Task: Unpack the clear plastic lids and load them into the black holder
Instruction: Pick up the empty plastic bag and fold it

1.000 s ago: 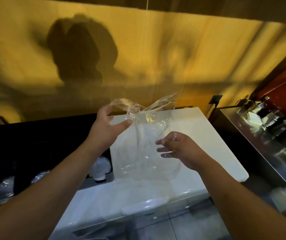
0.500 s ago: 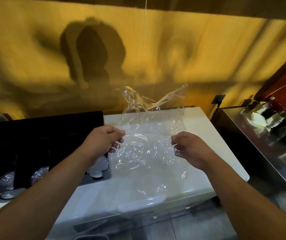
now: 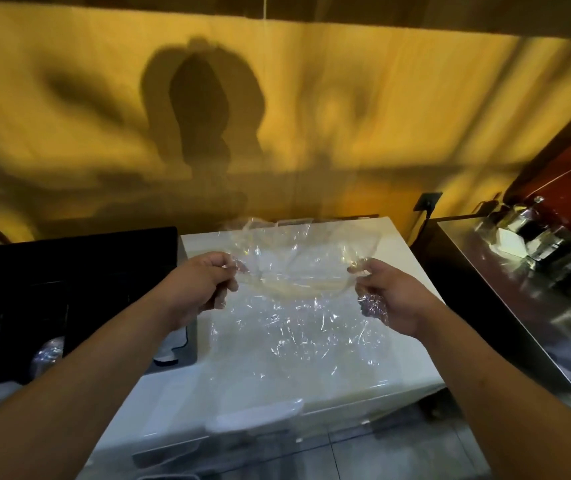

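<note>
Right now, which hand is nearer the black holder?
Left. The left hand grips the plastic bag right beside the black holder; the right hand holds the bag's far edge, away from it.

Single head view: looks forward and down, close over glossy white chest-top (image 3: 398, 258); yellow wall (image 3: 346, 98) behind.

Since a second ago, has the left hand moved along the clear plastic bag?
Yes. The left hand has dropped from the bag's knotted top to the left edge of the clear plastic bag, now level with the right hand, over the white chest lid.
</note>
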Motion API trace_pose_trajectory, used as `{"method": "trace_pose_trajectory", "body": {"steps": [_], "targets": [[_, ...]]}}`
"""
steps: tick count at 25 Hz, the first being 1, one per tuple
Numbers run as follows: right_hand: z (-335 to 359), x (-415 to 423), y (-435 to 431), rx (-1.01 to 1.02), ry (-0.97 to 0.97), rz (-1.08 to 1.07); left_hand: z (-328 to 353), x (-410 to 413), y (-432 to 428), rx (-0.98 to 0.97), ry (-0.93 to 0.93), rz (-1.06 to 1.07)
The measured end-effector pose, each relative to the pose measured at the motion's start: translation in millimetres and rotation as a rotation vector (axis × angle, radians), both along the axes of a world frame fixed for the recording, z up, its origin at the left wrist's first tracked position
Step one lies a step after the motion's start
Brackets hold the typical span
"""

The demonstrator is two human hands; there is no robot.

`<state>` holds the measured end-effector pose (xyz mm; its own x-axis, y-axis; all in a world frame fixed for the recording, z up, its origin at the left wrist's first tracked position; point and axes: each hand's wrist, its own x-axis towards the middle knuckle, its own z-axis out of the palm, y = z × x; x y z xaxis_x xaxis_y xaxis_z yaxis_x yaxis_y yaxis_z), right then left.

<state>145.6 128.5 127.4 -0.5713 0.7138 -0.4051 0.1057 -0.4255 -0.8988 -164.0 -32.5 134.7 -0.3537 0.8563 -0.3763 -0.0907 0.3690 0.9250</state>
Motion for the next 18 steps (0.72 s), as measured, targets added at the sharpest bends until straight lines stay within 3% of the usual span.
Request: {"method": "trace_pose_trajectory", "body": {"steps": [5,10,14,16,18], "targets": [[5.9,7.1,-5.4,0.073,-0.011,0.092,-1.8,11.7,8.4,0.052,-0.088,0.104],[-2.2,16.4,-3.2,-0.066,0.203,-0.001,-6.4,13.9,2.2,0.063,-0.672,0.233],[-5.9,9.9,-8.2,-0.102,0.300,-0.048,-23.9,25.6,-10.1,0.200,-1.006,0.206],[-7.3,3.3,-14.9,-0.053,0.237,-0.044,-22.1,35.0,-11.1,0.189,-0.986,0.126],[-10.2,-0.9,-22.4,0.000,0.203,-0.050,-13.5,45.6,-8.1,0.129,-0.805,0.073]]}}
